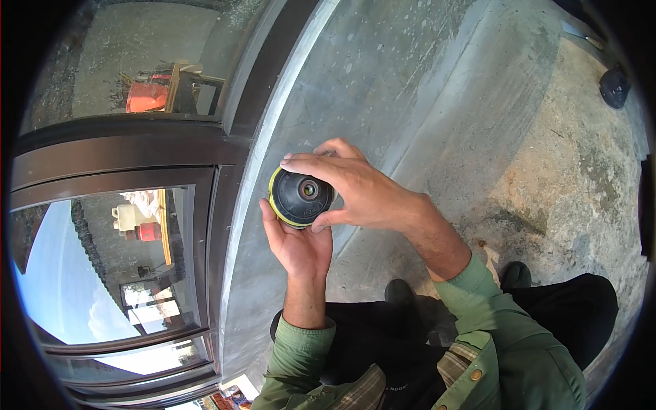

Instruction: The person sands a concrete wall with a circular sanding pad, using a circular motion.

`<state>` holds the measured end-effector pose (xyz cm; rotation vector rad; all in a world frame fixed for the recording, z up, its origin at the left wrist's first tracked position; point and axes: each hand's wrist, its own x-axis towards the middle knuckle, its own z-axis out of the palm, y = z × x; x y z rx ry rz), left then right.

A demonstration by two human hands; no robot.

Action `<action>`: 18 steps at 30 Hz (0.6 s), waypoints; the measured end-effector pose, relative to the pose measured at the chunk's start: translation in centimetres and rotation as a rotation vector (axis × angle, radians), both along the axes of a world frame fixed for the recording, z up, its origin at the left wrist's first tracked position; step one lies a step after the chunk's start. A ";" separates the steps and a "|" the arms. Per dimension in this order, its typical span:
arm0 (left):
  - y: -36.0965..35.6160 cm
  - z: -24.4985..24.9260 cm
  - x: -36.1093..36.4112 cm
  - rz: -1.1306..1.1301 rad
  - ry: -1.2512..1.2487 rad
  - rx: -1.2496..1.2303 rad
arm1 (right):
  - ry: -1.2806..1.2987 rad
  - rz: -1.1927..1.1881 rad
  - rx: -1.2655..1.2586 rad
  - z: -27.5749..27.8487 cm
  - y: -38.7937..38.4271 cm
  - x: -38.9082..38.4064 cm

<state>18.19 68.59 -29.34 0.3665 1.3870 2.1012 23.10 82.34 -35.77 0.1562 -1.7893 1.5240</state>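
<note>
A round black backing pad point(294, 201) with a threaded metal hole in its middle and a yellow-green edge is between my two hands. My left hand point(298, 244) cups it from below, with the thumb up along its left edge. From the right, my right hand point(362, 190) grips it, fingers over the top rim and thumb at the lower right. The threaded side faces me; the other side of the pad is hidden.
Brown-framed windows point(126, 164) stand close on the left, with reflections in the glass. A grey concrete wall point(383, 75) runs behind my hands. Stained concrete floor point(560, 184) lies to the right, with a dark object point(614, 87) at the far upper right.
</note>
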 end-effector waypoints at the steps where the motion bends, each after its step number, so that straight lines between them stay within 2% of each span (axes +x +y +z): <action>1: -0.1 0.0 -0.1 0.004 -0.001 -0.009 | 0.001 -0.026 0.010 -0.1 0.0 0.0; 5: -0.4 0.0 -0.8 -0.053 -0.026 -0.007 | -0.025 0.039 -0.010 -0.5 0.9 0.3; 10: -0.1 1.0 -0.7 -0.025 -0.030 -0.136 | -0.034 0.056 0.048 -1.0 0.9 0.3; 18: -0.2 1.0 -1.0 0.010 -0.117 -0.098 | -0.094 0.095 0.086 -0.7 1.3 0.6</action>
